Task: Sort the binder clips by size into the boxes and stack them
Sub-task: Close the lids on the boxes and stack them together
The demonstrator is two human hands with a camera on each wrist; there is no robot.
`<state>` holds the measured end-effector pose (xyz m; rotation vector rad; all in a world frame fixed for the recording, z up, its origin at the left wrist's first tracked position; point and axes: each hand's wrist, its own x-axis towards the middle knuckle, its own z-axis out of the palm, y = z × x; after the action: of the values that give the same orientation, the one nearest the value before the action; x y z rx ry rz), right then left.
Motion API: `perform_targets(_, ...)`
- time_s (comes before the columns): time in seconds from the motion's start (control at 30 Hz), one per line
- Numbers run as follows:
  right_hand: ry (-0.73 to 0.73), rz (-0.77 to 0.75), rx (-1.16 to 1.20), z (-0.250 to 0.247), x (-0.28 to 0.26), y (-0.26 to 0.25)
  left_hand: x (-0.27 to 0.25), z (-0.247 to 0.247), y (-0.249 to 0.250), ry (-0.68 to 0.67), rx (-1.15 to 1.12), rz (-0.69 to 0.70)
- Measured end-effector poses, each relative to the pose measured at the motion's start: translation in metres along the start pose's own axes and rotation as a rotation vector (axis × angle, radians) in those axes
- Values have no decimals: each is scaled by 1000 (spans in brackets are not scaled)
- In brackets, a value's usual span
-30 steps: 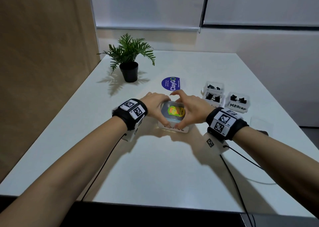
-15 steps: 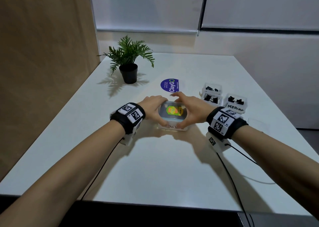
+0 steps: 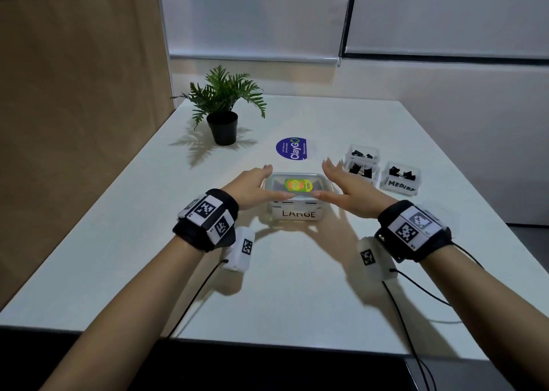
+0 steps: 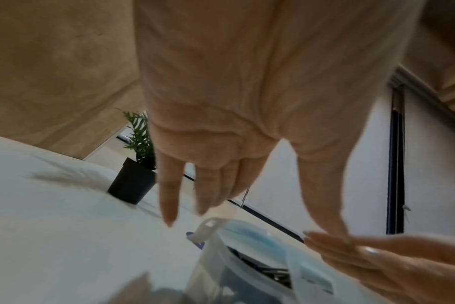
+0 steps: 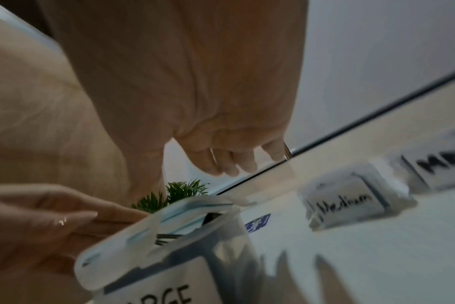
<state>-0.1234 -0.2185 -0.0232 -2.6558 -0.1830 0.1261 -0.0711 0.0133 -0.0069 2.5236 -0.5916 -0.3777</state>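
Observation:
The clear box labelled LARGE [image 3: 297,212] stands at the table's middle, its lid [image 3: 298,185] on top with a yellow-green sticker. My left hand [image 3: 252,185] is at its left side and my right hand [image 3: 344,188] at its right, fingers straight and spread away from the box. Both thumbs lie along the lid's front edge and nearly meet. In the left wrist view my left hand [image 4: 203,185] hovers over the lid [image 4: 247,232]. The right wrist view shows black clips inside the LARGE box [image 5: 169,257].
Three small clear boxes of black binder clips [image 3: 361,154] [image 3: 364,171] [image 3: 401,179] stand right of my right hand, two reading Medium [image 5: 348,201]. A potted plant [image 3: 222,114] and a blue round sticker [image 3: 292,148] lie beyond. A wooden wall runs along the left.
Both hands were cupped over the lid with curled fingers. They have now spread outward with fingers straight, uncovering the lid, and only the thumbs stay on its front edge.

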Motion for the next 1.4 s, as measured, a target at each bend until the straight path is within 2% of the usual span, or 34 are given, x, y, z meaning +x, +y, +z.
perform_targets(0.1,-100,-62,-109,4,0,3,-3,3,-2,-55,19,94)
perform_targets(0.17,-53,-120,-271,10,3,8,-2,11,-3,-88,47,153)
perform_targets(0.23,57,-166,-331,10,5,11,1,18,-8,-76,59,144)
perform_targets(0.3,96,-179,-257,7,7,11,3,22,-12,2,-32,98)
perform_targets(0.4,103,-163,17,-9,9,11,6,19,-14,71,-296,47)
perform_targets(0.47,167,-150,82,-19,12,9,9,16,-14,110,-464,5)
perform_targets(0.53,238,-130,110,-25,18,8,13,14,-14,152,-531,-64)
perform_targets(0.6,295,-48,190,-27,26,14,16,15,-15,168,-537,-108)
perform_targets(0.67,329,127,251,-29,35,23,18,16,-17,159,-517,-106)
perform_targets(0.7,310,245,188,-30,37,27,19,17,-19,152,-478,-104)
perform_targets(0.77,225,446,-98,-32,37,30,18,19,-20,134,-421,-93)
perform_targets(0.83,250,508,-317,-32,35,31,17,19,-21,152,-421,-68)
perform_targets(0.9,294,442,-334,-34,34,30,17,18,-22,213,-358,-40)
perform_targets(0.97,272,320,-224,-35,35,26,19,17,-25,250,-283,-49)
perform_targets(1.17,72,-99,-104,-22,22,-13,21,15,-21,122,-287,-167)
perform_targets(1.27,51,-213,-66,-13,22,-24,22,18,-19,98,-299,-180)
perform_targets(1.4,-19,-271,2,-5,25,-28,25,21,-19,110,-292,-183)
